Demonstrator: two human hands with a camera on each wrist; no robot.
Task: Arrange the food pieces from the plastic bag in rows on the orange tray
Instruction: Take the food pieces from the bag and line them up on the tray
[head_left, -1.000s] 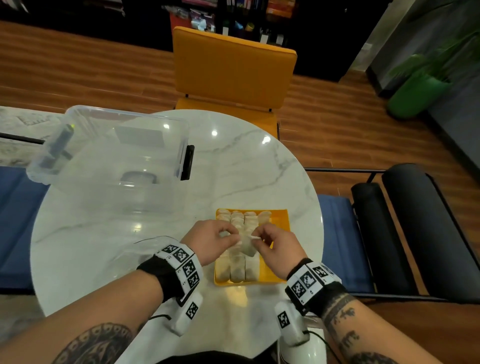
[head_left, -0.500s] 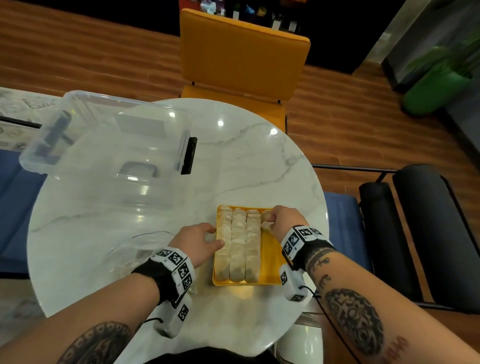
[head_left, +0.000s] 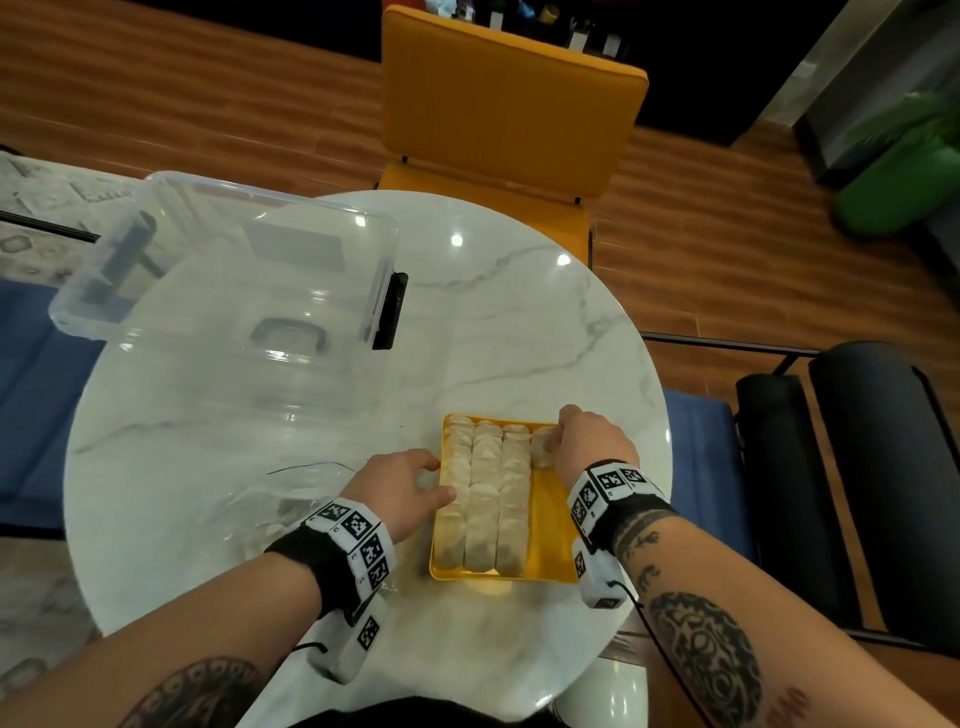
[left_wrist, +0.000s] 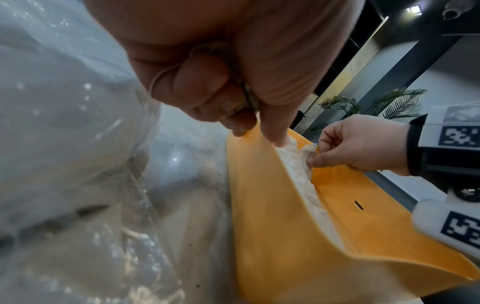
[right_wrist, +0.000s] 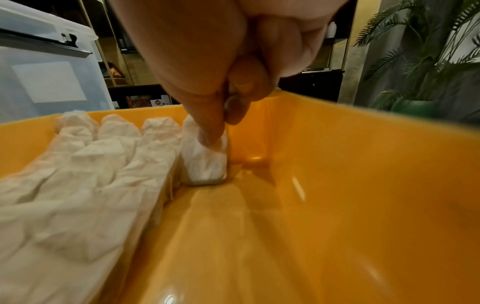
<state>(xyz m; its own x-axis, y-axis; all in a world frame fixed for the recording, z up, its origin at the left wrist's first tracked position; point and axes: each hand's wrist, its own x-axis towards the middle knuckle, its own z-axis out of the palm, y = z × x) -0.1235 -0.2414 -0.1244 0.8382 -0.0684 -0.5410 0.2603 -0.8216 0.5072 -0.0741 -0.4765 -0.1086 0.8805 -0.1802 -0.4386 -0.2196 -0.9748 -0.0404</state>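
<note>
The orange tray (head_left: 551, 525) lies on the marble table near me. Three rows of pale food pieces (head_left: 485, 499) fill its left side, and its right strip is bare. My right hand (head_left: 558, 441) pinches one food piece (head_left: 543, 451) at the tray's far end, beside the third row. In the right wrist view that piece (right_wrist: 205, 162) stands on the tray floor (right_wrist: 337, 185) under my fingertips. My left hand (head_left: 415, 483) pinches the tray's left rim (left_wrist: 272, 205). The clear plastic bag (head_left: 291, 499) lies just left of it.
A large clear storage bin (head_left: 234, 280) with a black latch covers the table's far left. An orange chair (head_left: 509, 104) stands behind the table. A black padded seat (head_left: 857, 467) is to the right. The table edge curves close past the tray's right side.
A second ago both hands held a piece over the tray's middle. My right hand has carried it to the far right corner, and my left hand has moved to the left rim.
</note>
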